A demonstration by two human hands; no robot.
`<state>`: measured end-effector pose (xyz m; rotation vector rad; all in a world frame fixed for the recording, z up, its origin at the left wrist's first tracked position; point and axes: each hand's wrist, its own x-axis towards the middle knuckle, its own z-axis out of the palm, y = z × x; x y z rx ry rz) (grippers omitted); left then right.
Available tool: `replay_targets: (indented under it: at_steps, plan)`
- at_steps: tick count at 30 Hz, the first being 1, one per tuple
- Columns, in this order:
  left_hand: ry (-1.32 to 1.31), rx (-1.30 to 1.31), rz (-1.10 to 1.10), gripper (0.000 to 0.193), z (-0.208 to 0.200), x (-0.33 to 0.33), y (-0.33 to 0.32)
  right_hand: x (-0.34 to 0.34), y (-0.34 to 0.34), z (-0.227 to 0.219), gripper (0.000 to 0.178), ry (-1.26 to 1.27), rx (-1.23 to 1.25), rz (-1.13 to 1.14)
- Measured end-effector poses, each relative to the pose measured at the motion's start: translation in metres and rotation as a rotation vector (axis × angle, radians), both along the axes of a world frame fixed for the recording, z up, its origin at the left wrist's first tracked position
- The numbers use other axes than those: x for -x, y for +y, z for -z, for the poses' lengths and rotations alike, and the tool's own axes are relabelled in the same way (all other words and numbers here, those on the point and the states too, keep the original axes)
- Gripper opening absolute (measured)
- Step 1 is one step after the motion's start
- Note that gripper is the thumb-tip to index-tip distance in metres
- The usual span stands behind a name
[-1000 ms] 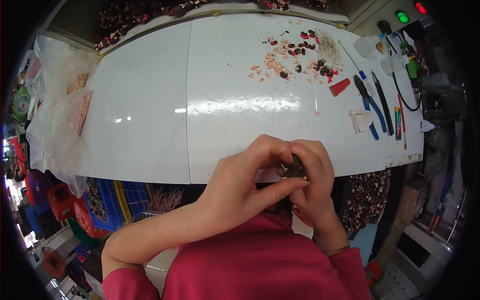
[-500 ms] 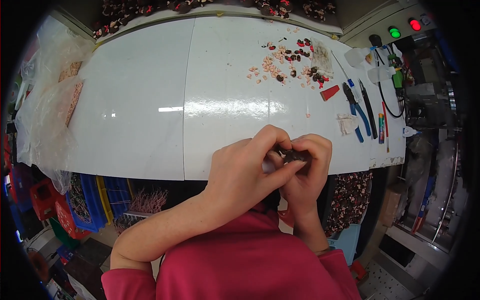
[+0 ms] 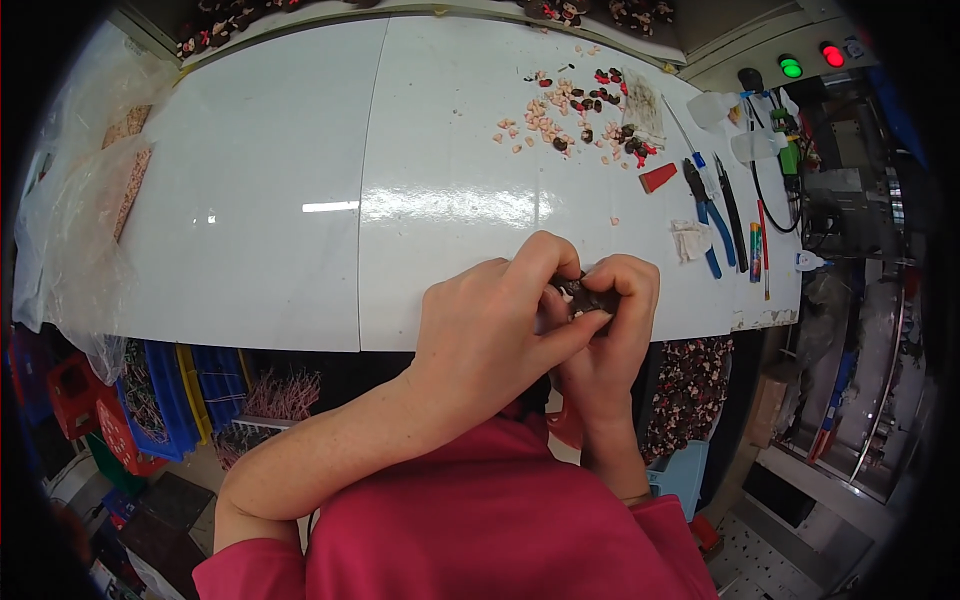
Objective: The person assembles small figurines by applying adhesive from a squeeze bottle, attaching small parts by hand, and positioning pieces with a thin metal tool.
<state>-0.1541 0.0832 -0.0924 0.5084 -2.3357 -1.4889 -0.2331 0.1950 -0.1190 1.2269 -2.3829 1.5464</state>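
Note:
Near the front edge of the white table (image 3: 270,270), both hands are closed on one small dark brown piece with pale bits, which looks like a little molded figure (image 3: 591,298). My left hand (image 3: 485,315) pinches it from the left between thumb and forefinger. From the right, my right hand (image 3: 627,310) grips the same piece with curled fingers. Fingers cover much of it, so its full shape is hidden. Farther off lie loose pale pink pieces (image 3: 545,122) and small dark brown and red parts (image 3: 600,97).
On the right lie blue-handled pliers (image 3: 716,235), black tweezers (image 3: 733,215), a red wedge-shaped piece (image 3: 658,178), a folded white cloth (image 3: 690,241) and plastic bottles (image 3: 712,108). Clear plastic bags (image 3: 80,220) cover the left end. A tray of small brown figures (image 3: 690,400) sits below the table's right side.
The view has shifted slightly. Both hands keep hold of the brown piece, and more of its dark surface with pale bits shows between the fingers.

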Motion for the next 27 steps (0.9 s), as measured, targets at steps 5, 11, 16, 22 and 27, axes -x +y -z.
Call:
replay_targets:
  at_steps: [5, 11, 16, 22, 27]
  plan:
    - [0.012, 0.031, 0.003, 0.036, -0.0002, -0.0001, 0.0000, 0.0003, 0.0014, -0.0001, 0.040, 0.023, -0.010, -0.006]
    - [-0.029, 0.007, 0.030, 0.034, -0.0016, -0.0006, -0.0006, -0.0005, 0.0017, -0.0002, 0.041, -0.001, -0.003, -0.013]
    - [-0.037, -0.004, 0.048, 0.033, -0.0043, 0.0006, -0.0009, 0.0015, 0.0036, -0.0009, 0.039, 0.085, -0.073, -0.043]
    - [-0.021, -0.033, 0.047, 0.033, -0.0028, 0.0012, -0.0019, -0.0015, 0.0013, 0.0003, 0.038, -0.004, 0.028, -0.008]
    - [-0.024, -0.055, 0.033, 0.034, -0.0013, 0.0016, -0.0018, -0.0005, 0.0014, -0.0043, 0.039, 0.076, -0.043, -0.013]
